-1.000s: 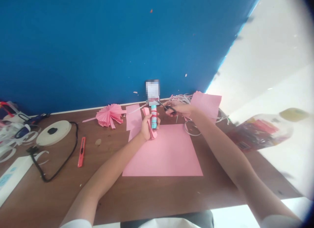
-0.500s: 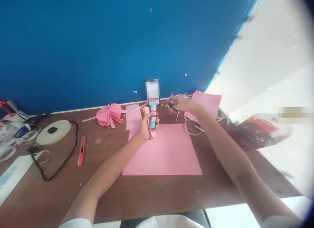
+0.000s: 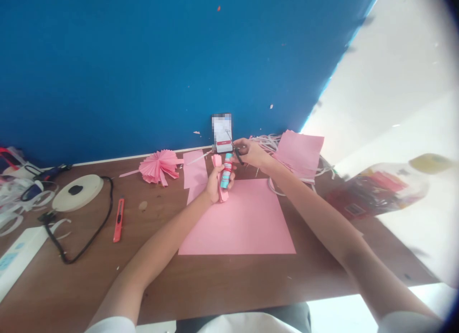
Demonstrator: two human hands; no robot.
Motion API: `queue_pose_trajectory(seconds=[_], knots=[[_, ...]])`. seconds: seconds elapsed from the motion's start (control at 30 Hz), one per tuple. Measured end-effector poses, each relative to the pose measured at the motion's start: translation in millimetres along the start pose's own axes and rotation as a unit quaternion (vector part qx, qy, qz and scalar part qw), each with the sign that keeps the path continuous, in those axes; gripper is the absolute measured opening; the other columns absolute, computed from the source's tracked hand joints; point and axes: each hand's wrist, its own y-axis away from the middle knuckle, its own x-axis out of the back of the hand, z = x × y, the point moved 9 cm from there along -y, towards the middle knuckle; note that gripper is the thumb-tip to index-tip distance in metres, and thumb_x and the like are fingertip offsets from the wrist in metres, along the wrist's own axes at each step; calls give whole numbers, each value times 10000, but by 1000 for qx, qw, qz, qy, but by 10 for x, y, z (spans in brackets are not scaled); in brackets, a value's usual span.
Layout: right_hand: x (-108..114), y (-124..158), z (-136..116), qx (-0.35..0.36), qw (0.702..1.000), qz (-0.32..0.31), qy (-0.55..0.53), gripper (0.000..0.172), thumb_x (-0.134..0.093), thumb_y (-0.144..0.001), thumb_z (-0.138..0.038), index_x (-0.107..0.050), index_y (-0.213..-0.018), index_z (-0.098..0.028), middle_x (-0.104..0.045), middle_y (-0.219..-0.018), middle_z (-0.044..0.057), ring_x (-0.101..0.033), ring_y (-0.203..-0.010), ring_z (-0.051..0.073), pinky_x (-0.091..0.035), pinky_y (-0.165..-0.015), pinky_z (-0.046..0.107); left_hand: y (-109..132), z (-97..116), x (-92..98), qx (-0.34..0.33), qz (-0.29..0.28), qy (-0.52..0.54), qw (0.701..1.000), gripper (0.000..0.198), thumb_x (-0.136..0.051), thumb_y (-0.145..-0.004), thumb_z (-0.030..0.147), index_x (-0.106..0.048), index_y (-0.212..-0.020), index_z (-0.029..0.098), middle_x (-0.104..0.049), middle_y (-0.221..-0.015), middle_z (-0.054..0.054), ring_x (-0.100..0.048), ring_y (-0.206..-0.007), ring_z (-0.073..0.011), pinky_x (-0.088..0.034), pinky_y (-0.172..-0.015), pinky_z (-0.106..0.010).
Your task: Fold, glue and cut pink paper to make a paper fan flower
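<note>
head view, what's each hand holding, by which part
Left hand: folded pink paper and turquoise tube, both below their upper ends. Right hand: scissors, by their black handles.

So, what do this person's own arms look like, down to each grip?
The left arm and right arm are bare below short, whitish sleeves. The left grip and right grip are human and ungloved; no watch, bracelet, cable or marking shows.
</note>
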Motion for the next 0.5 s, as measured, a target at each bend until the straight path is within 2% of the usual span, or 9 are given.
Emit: queue_pose_trajectory(seconds=[0.33, 0.5], knots=[[-18, 6, -4, 14, 999, 10, -32, 568, -787, -591, -256, -524, -1090, -188, -683, -848, 35, -566, -599, 85, -422, -461, 152, -10, -6, 58, 1, 19, -5, 1000, 372, -468, -799, 408, -567, -1009, 118, -514, -579, 10, -445, -361, -80, -224, -300, -189], [-38, 13, -24, 21, 999, -1, -38, 565, -781, -591, -234, -519, -1090, -195, -684, -813, 26, -569, -603, 91, -432, -478, 161, -12, 6, 19, -2, 7, 13, 1000, 360, -479, -804, 404, -564, -1004, 117, -509, -573, 13, -445, -361, -77, -224, -296, -180]])
